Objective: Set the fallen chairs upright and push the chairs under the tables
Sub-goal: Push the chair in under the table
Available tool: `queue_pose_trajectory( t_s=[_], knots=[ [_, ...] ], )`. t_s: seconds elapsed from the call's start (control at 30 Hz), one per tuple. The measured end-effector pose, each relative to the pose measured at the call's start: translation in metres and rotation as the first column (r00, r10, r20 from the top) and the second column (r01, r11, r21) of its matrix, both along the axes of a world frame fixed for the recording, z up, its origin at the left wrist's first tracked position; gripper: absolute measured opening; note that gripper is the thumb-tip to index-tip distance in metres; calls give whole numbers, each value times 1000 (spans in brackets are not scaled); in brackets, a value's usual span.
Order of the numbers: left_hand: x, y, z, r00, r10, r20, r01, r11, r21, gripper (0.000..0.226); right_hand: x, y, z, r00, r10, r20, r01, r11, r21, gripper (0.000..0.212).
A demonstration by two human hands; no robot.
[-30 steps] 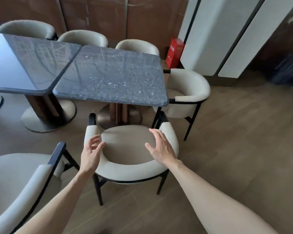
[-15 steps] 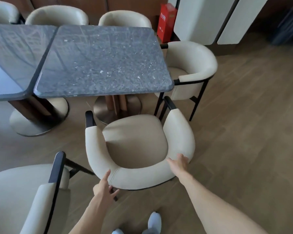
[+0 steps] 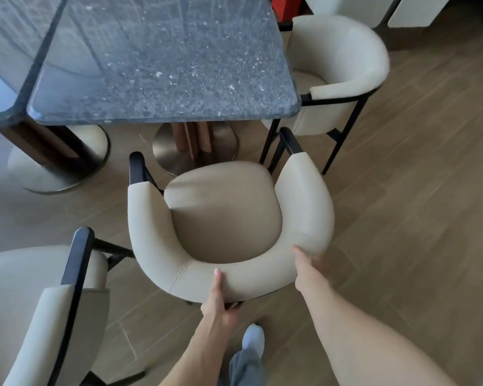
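Hands, left (image 3: 216,305) and right (image 3: 308,270), both grasping upright chair (image 3: 223,215) backrest; push step, next shove straight under counter (image 3: 162,65).

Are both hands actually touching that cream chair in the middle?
Touching. The head view shows the left hand gripping the backrest of the middle chair from behind, and the right hand gripping its rear right curve.
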State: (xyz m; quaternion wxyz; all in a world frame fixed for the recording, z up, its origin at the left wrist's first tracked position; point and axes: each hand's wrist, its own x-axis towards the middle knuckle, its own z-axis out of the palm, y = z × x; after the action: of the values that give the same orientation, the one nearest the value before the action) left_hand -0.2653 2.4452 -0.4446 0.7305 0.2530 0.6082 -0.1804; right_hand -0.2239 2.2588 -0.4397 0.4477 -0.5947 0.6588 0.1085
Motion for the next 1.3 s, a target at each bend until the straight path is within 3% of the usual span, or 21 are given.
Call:
queue_pose_trajectory(
  t_s=[0.1, 0.17, 0.23, 0.5, 0.73, 1.3],
  knots=[
    [-3, 5, -1, 999, -35, 26, 34, 999, 21, 74, -16, 2, -5, 977, -187, 102, 131, 906, 403, 84],
    [-6, 8, 1, 998, -62, 32, 61, 998, 32, 73, -22, 10, -6, 962, -226, 155, 127, 868, 481, 67],
    [-7, 13, 5, 997, -68, 21, 67, 997, 48, 73, -28, 20, -3, 955, -249, 163, 142, 863, 484, 61],
    [-15, 67, -1, 986, -165, -3, 163, 973, 165, 75, -60, 60, -12, 917, -334, 217, 137, 776, 616, 72],
    [-13, 102, -3, 976, -218, 12, 214, 966, 143, 83, -67, 81, -25, 899, -368, 238, 122, 732, 670, 67],
    [-9, 110, -8, 969, -243, 34, 242, 970, 34, 67, -57, 93, -33, 932, -289, 217, 134, 833, 536, 59]
  ],
)
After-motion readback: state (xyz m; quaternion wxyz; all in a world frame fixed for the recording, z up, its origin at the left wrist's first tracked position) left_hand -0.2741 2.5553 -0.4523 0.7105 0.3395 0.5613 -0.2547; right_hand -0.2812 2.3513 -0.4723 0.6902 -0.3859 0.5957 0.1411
